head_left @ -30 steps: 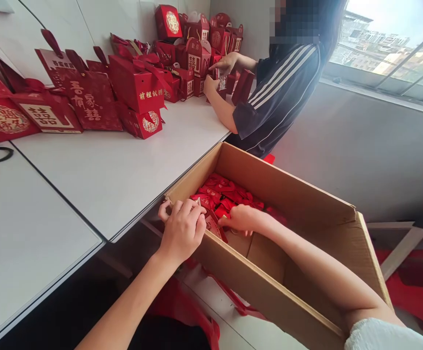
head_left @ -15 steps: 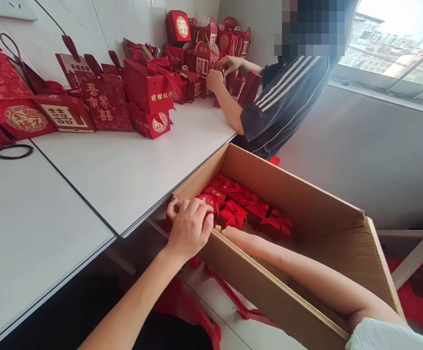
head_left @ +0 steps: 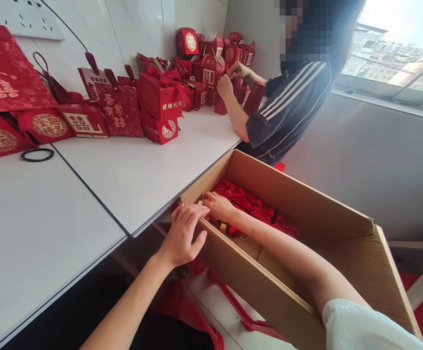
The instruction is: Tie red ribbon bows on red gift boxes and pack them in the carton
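Observation:
My left hand [head_left: 185, 233] lies over the near left corner of an open cardboard box [head_left: 255, 257], fingers bent across its rim and thumb apart. Inside the box, my right hand [head_left: 218, 206] is low at the left end, its fingers curled down among the contents. What it grips is hidden behind the hand and the box wall. Beside and behind it sit several red gift boxes with ribbon bows [head_left: 257, 206], packed against the far left side. My right forearm crosses over the box's bare floor.
A white table [head_left: 131, 180] borders the box on the left. Along the wall stand red gift bags [head_left: 120, 112] and stacked red boxes [head_left: 160, 97]. A black band [head_left: 37, 155] lies on the table. Another person [head_left: 291, 107] handles red boxes at the far end. Red stools [head_left: 233, 301] are below.
My right hand has moved up and left inside the box, now covering part of the gift boxes. My left hand stays on the rim, its fingers straighter. The view has shifted slightly.

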Demonstrator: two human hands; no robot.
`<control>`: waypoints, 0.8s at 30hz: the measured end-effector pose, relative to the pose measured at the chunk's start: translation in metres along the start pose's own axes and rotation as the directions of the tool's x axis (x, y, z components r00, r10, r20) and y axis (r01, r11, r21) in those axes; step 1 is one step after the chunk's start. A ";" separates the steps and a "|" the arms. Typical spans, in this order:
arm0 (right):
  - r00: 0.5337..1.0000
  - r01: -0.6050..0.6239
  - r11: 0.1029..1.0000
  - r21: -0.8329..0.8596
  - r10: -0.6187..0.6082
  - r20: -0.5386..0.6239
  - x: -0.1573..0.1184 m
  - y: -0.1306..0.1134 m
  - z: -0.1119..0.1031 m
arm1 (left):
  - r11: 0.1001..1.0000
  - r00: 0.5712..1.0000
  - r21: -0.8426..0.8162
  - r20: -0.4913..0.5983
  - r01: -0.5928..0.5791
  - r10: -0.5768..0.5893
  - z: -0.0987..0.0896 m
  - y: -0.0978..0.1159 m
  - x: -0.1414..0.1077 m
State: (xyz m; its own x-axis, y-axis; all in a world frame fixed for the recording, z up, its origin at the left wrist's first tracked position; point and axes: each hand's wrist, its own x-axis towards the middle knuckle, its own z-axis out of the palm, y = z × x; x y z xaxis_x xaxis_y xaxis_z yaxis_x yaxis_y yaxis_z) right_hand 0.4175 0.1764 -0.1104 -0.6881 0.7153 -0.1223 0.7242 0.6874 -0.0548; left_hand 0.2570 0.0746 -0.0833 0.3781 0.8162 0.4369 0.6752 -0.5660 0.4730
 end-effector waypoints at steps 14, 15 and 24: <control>0.960 -0.075 0.992 0.105 0.101 -0.263 -0.065 0.034 -0.051 | 1.000 0.999 -0.005 -0.024 0.021 -0.021 0.009 0.005 -0.003; 0.949 -0.107 0.986 0.131 0.140 -0.282 -0.070 0.035 -0.054 | 1.000 0.999 -0.004 -0.025 0.026 -0.026 0.009 0.005 -0.002; 0.956 -0.106 0.975 0.196 0.155 -0.251 -0.088 0.015 -0.016 | 1.000 0.999 0.020 -0.041 0.021 -0.020 0.011 0.006 -0.001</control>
State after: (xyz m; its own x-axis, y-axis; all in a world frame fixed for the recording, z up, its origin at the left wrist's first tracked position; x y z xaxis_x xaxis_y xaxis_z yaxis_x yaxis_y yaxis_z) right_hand 0.4879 0.1254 -0.0841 -0.5567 0.8214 0.1236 0.7878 0.5693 -0.2350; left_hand 0.2677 0.0714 -0.0893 0.3379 0.8219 0.4585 0.6953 -0.5464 0.4669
